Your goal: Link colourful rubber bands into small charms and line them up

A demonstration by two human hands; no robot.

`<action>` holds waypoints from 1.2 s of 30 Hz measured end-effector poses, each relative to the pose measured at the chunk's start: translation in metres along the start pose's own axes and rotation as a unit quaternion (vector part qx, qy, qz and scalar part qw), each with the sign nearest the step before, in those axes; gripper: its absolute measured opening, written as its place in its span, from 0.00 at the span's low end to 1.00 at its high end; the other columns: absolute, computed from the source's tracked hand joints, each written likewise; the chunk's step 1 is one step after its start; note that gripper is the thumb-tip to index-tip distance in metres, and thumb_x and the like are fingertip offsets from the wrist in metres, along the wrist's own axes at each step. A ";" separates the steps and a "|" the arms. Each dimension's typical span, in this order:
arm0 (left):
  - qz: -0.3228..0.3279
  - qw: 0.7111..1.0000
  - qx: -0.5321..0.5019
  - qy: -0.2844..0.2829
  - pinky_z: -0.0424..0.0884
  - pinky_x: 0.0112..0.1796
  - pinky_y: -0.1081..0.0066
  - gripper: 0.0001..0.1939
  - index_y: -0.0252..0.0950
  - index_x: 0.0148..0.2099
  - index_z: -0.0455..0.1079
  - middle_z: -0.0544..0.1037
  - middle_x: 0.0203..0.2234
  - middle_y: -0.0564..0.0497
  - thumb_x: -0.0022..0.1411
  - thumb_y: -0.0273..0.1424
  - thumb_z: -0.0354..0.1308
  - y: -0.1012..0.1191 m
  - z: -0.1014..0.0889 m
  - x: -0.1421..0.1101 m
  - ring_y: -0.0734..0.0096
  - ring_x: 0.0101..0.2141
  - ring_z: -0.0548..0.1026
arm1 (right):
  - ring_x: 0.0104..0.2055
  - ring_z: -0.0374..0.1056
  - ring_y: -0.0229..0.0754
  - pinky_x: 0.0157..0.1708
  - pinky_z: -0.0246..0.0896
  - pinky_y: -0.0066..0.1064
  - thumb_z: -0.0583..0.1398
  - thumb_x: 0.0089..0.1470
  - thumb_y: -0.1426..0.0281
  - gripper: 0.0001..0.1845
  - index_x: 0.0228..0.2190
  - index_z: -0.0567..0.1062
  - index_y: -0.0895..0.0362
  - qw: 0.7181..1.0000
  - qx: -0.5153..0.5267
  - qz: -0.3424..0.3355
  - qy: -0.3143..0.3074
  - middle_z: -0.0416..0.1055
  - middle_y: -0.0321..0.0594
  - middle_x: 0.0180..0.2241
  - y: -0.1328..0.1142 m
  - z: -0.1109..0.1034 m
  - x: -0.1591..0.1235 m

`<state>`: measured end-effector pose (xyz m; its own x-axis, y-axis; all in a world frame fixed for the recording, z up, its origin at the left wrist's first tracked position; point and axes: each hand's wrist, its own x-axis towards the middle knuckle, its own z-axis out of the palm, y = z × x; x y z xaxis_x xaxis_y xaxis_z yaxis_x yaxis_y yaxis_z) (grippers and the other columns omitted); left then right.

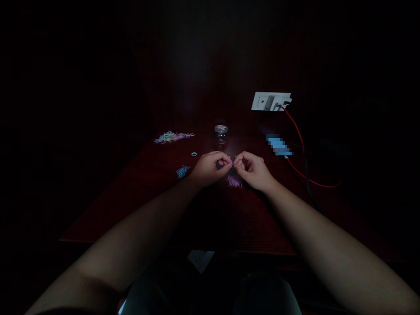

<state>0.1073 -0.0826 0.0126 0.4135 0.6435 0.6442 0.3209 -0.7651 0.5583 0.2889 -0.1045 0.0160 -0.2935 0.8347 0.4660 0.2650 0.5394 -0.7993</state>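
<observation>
Over the middle of the dark red table [147,210], my left hand [211,168] and my right hand [252,169] almost meet at the fingertips. Both pinch a thin purple rubber band [232,164], stretched in the small gap between them. Just below the fingers lies a heap of purple rubber bands [235,181]. Left of my left hand are a small heap of blue rubber bands [182,171] and a single pale blue band [194,154]. A larger heap of mixed-colour rubber bands [171,138] lies farther back on the left.
A small clear lidded jar [221,131] stands behind my hands. At the right lies a phone [278,145] with a blurred bright screen. Its red cable [297,124] runs to a charger in the white wall socket [262,101]. The surroundings are very dark.
</observation>
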 end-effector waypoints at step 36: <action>-0.030 0.999 -0.013 -0.001 0.68 0.28 0.75 0.02 0.34 0.32 0.72 0.75 0.25 0.52 0.55 0.27 0.59 0.006 0.002 0.000 0.77 0.26 0.71 | 0.21 0.52 0.32 0.21 0.49 0.25 0.60 0.49 0.68 0.07 0.25 0.70 0.58 0.999 -0.047 0.002 -0.003 0.58 0.31 0.19 -0.003 -0.002 0.000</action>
<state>0.1111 -0.0876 0.0151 0.3951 0.6881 0.6086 0.3221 -0.7242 0.6097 0.2902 -0.1061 0.0192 -0.2978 0.8365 0.4600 0.3520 0.5441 -0.7616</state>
